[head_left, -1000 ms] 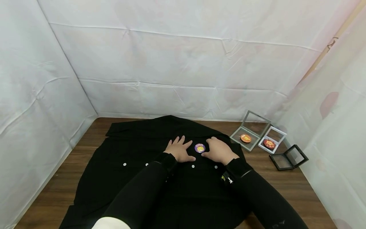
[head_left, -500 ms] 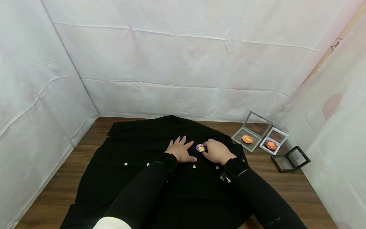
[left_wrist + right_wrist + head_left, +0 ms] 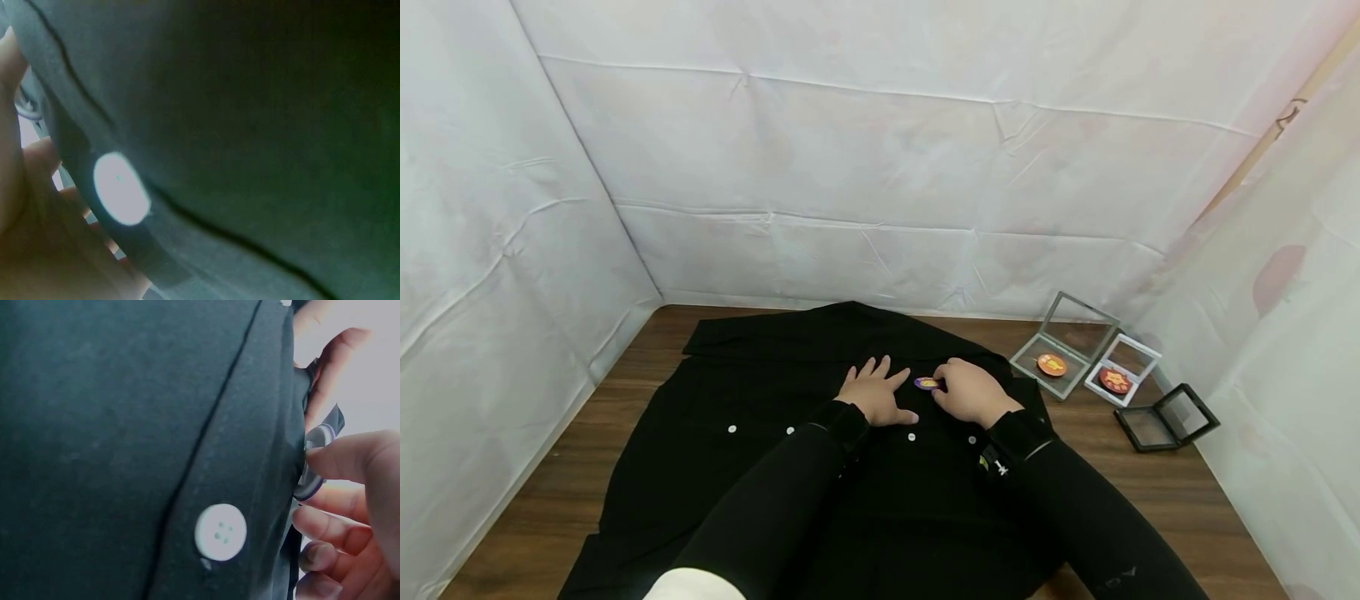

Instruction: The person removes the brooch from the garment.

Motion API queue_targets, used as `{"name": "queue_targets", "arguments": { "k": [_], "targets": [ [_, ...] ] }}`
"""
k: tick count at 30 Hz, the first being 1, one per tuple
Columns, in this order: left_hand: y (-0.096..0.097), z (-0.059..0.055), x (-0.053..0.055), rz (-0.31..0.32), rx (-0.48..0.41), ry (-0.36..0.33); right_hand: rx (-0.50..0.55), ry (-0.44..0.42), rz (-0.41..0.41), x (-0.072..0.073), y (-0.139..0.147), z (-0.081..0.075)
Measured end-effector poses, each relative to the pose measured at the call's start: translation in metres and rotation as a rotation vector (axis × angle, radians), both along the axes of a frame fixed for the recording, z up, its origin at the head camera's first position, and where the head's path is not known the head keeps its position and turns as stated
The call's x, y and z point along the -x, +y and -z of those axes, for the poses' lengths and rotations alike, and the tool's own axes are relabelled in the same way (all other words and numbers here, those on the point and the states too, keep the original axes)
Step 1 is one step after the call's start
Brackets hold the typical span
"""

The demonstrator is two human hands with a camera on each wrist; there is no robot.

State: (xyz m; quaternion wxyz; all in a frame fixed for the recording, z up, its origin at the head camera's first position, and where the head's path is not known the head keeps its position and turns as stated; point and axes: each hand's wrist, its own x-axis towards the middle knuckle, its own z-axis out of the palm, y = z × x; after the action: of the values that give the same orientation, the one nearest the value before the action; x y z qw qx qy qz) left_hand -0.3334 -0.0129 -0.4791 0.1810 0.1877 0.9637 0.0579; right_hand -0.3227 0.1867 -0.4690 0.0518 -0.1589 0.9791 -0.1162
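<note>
A black shirt point(image 3: 700, 492) with white buttons lies spread out. My left hand point(image 3: 872, 396) rests on it with the fingers spread. To its right, my right hand point(image 3: 973, 393) pinches a round purple and yellow pin badge point(image 3: 926, 383) at its right edge. The badge is tilted up and shows as a thin oval in the head view. In the right wrist view, the thumb presses the back of the badge point(image 3: 310, 487), and the other fingers are curled beside the cloth. A shirt button point(image 3: 122, 189) is close to the camera in the left wrist view.
At the right stand several open hinged display cases. The grey one point(image 3: 1032, 379) holds an orange badge point(image 3: 1051, 365); the white one point(image 3: 1093, 386) holds a red badge point(image 3: 1115, 381). A black case point(image 3: 1198, 433) contains no badge. White cloth walls point(image 3: 865, 167) surround the wooden table point(image 3: 1195, 517).
The right fingers have closed on the edge of the badge. The badge has gone from lying face up to tilted nearly edge-on. The left hand stays in place on the shirt.
</note>
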Motion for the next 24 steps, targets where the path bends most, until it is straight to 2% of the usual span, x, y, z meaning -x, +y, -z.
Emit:
{"name": "queue_targets", "arguments": {
  "k": [7, 14, 24],
  "targets": [
    [0.002, 0.001, -0.003, 0.013, 0.028, 0.045, 0.119, -0.005, 0.020, 0.003, 0.004, -0.002],
    [0.003, 0.004, -0.005, 0.009, 0.033, 0.056, 0.243, -0.059, 0.078, 0.009, 0.009, 0.007],
    [0.003, 0.007, -0.001, 0.010, 0.025, 0.079, 0.331, -0.099, 0.173, 0.025, 0.010, 0.014]
  ]
}}
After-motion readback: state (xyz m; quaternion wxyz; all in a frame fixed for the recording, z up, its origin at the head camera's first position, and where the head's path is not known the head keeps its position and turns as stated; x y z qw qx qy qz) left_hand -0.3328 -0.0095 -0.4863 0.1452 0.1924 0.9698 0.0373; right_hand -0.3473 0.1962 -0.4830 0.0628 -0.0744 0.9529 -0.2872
